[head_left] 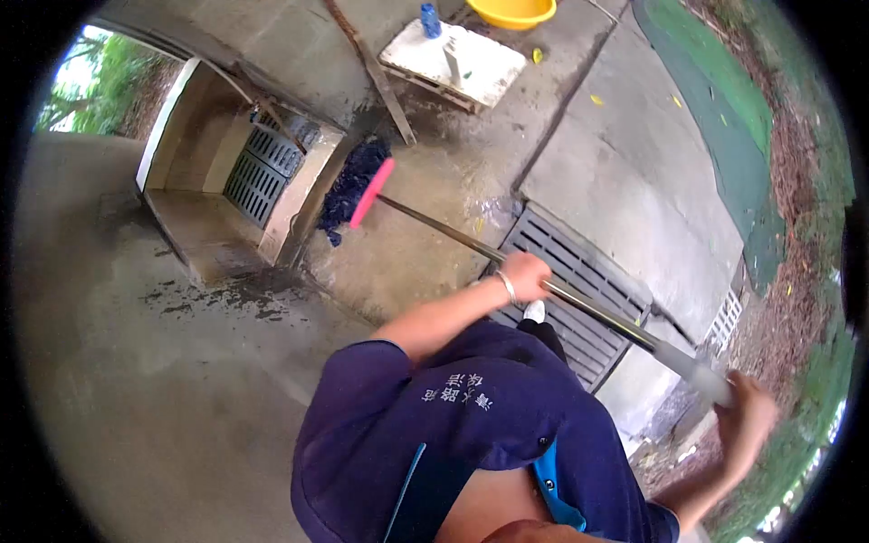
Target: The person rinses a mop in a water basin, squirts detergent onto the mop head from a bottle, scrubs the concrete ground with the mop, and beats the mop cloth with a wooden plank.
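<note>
A mop with a long metal pole (439, 228) reaches from my hands to the wet concrete floor. Its pink disc (372, 193) is tilted up on edge, and the dark navy strands (355, 185) lie on the floor against the low basin's edge. My left hand (525, 276), with a band at the wrist, is closed around the middle of the pole. At the pole's upper end, my right hand (747, 412) wraps the pale grip (692, 373).
A tiled basin (204, 249) with a grey slotted grate stands left of the mop strands. A slotted drain cover (579, 262) lies near my shoe. Farther off are a white board (493, 68) bearing a blue bottle (430, 22), a yellow tub (513, 13) and a leaning wooden strip (387, 90).
</note>
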A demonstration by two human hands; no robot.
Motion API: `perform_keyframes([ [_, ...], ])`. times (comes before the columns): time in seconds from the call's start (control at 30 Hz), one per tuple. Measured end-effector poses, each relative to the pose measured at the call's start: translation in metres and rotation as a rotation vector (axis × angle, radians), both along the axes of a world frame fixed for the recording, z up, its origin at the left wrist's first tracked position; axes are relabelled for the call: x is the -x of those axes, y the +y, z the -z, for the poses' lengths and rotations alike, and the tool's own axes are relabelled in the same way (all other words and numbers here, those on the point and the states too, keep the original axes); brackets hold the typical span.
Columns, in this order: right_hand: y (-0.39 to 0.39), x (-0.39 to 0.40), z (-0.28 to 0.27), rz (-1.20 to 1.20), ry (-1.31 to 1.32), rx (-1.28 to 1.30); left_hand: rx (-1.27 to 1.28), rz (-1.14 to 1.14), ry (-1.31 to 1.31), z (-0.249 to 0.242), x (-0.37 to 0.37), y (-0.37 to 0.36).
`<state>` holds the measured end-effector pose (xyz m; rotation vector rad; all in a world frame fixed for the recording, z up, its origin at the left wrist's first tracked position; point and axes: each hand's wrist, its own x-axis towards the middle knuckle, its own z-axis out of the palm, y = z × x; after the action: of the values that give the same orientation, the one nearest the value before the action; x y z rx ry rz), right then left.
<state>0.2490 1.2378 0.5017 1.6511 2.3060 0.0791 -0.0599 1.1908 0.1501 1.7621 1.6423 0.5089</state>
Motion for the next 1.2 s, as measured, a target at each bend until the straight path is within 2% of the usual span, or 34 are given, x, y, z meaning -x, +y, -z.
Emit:
perform_keyframes([
  [0.03,0.002,0.010,-0.030,-0.093,-0.002,-0.103,-0.029,-0.013,-0.055,-0.014,-0.005,0.004],
  [0.1,0.018,0.005,-0.057,-0.389,-0.139,-0.526,-0.072,-0.105,-0.142,-0.051,0.007,0.017],
  [0.2,0.042,0.045,-0.072,-0.733,0.001,-0.827,-0.197,-0.230,-0.275,-0.068,0.063,0.037],
  [0.23,0.053,0.064,-0.070,-0.848,0.054,-0.892,-0.308,-0.378,-0.372,-0.058,0.084,0.046],
  [0.27,0.060,0.088,-0.056,-0.962,0.373,-0.701,-0.278,-0.464,-0.489,-0.059,0.116,0.054],
  [0.3,0.066,0.114,-0.041,-1.055,0.677,-0.487,-0.269,-0.600,-0.474,-0.067,0.145,0.056],
  [0.37,0.073,0.181,-0.022,-0.930,0.970,-0.136,-0.483,-0.875,-0.369,-0.073,0.198,0.058],
  [0.4,0.082,0.201,-0.012,-0.919,1.149,0.163,-0.502,-1.045,-0.505,-0.097,0.215,0.049],
  [0.43,0.089,0.221,-0.005,-0.961,1.318,0.529,-0.548,-1.213,-0.541,-0.079,0.241,0.044],
  [0.47,0.097,0.240,-0.004,-1.034,1.354,0.882,-0.525,-1.313,-0.596,-0.108,0.252,0.027],
  [0.5,0.104,0.265,-0.004,-1.213,1.339,1.195,-0.573,-1.451,-0.351,-0.106,0.269,0.016],
  [0.53,0.103,0.286,-0.002,-1.236,1.386,1.512,-0.639,-1.529,-0.385,-0.086,0.293,-0.003],
  [0.57,0.110,0.304,0.003,-1.395,1.401,1.730,-0.757,-1.505,-0.453,-0.058,0.321,-0.024],
  [0.6,0.101,0.321,0.001,-1.436,1.495,1.953,-0.832,-1.660,-0.349,-0.018,0.354,-0.053],
  [0.63,0.091,0.335,0.001,-1.491,1.604,2.152,-1.082,-1.722,-0.776,-0.025,0.359,-0.067],
  [0.67,0.089,0.338,-0.002,-1.425,1.656,2.282,-0.992,-1.875,-0.634,-0.041,0.351,-0.081],
  [0.7,0.088,0.340,-0.007,-1.357,1.592,2.457,-0.991,-1.871,-0.471,-0.051,0.342,-0.092],
  [0.73,0.086,0.344,-0.006,-1.343,1.600,2.459,-1.011,-1.824,-0.534,-0.050,0.340,-0.107],
  [0.8,0.087,0.356,-0.005,-1.232,1.514,2.737,-1.021,-1.869,-0.486,-0.063,0.317,-0.109],
  [0.87,0.098,0.369,-0.007,-1.100,1.337,2.976,-1.142,-1.807,-0.596,-0.059,0.314,-0.114],
  [0.97,0.108,0.385,0.000,-0.947,1.427,3.149,-1.131,-1.875,-0.650,-0.060,0.317,-0.104],
  [1.07,0.115,0.410,0.011,-1.021,1.201,3.229,-1.095,-1.789,-0.570,-0.061,0.340,-0.088],
  [1.1,0.121,0.424,0.009,-1.126,1.149,3.219,-1.078,-1.832,-0.572,-0.072,0.346,-0.075],
  [1.17,0.120,0.447,0.011,-1.246,1.109,3.176,-1.070,-1.822,-0.593,-0.066,0.376,-0.070],
  [1.2,0.112,0.459,0.014,-1.356,1.252,3.157,-1.059,-1.836,-0.596,-0.066,0.391,-0.068],
])
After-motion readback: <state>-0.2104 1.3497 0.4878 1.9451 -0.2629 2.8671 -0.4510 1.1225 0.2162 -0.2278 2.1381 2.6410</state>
